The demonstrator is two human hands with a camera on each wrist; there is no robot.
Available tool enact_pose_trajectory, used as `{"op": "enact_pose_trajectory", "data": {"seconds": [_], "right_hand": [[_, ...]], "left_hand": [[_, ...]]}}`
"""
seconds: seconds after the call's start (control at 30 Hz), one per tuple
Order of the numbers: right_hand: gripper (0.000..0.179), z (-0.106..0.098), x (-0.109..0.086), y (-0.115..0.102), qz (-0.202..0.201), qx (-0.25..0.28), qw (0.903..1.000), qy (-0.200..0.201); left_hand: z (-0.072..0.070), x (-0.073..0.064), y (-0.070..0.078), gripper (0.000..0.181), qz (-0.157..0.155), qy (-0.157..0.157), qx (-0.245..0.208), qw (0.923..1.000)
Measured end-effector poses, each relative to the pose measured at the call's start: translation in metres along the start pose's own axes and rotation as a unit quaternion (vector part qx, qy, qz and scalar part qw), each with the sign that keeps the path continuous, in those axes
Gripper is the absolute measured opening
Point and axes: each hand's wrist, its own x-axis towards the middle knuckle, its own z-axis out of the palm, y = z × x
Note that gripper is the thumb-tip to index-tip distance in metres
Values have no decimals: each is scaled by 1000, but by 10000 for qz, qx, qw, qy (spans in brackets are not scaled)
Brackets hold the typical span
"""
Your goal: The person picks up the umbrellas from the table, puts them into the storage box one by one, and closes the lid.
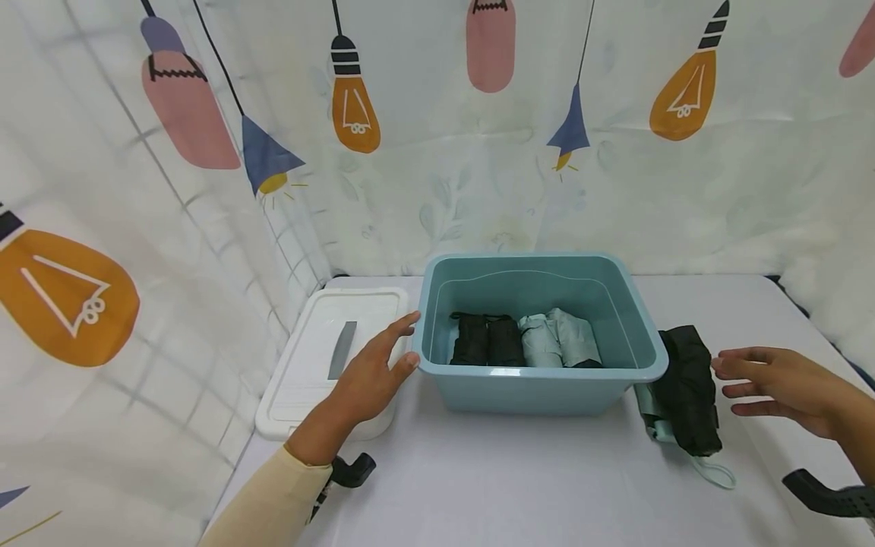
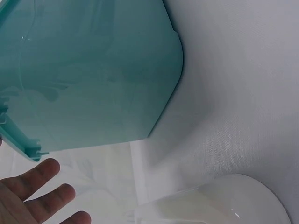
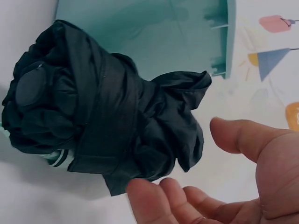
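A blue-green plastic bin (image 1: 522, 391) stands on the table. Inside lie black folded umbrellas (image 1: 487, 339) on the left and pale blue folded umbrellas (image 1: 560, 339) on the right, side by side. My left hand (image 1: 374, 372) is at the bin's left rim with its fingers loosely extended, holding nothing. Just outside the bin's right end, a black folded umbrella (image 1: 687, 391) lies over a pale green folded umbrella (image 1: 652, 418), whose wrist loop (image 1: 718, 475) trails on the cloth. Beside the black one hovers my right hand (image 1: 786, 387), its thumb and fingers spread apart around air.
A white lid (image 1: 307, 365) with a grey handle lies left of the bin, under my left forearm in the head view. White table cloth (image 1: 519, 479) covers the surface. A printed curtain (image 1: 437, 175) hangs behind, with a wire grid showing through at left.
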Motion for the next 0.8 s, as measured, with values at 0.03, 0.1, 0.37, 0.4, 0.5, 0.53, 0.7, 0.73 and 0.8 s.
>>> {"op": "enact_pose_trajectory", "data": {"seconds": [0.03, 0.1, 0.37, 0.4, 0.5, 0.53, 0.7, 0.73, 0.8], "right_hand": [[83, 1, 0, 1, 68, 24, 10000, -33], [88, 2, 1, 2, 198, 35, 9997, -106], [91, 11, 2, 3, 371, 64, 9986, -370], [90, 12, 2, 3, 354, 85, 9986, -388], [89, 15, 1, 3, 333, 151, 9985, -417], [89, 16, 1, 2, 332, 161, 9984, -430], [90, 20, 1, 2, 357, 225, 9980, -479], [91, 21, 1, 2, 362, 212, 9979, -485], [93, 22, 2, 2, 387, 206, 9978, -489]], "left_hand": [[0, 0, 0, 67, -7, 2, 3, 10000], [0, 0, 0, 67, -17, 6, 7, 10000], [0, 0, 0, 66, -33, -13, -3, 10000], [0, 0, 0, 66, -39, -12, -5, 10000], [0, 0, 1, 66, -51, -15, 6, 10000], [0, 0, 1, 66, -52, -14, 1, 10000], [0, 0, 2, 67, -44, -7, -8, 10000], [0, 0, 2, 67, -38, -6, -5, 10000], [0, 0, 2, 67, -29, 6, 15, 10000]]}}
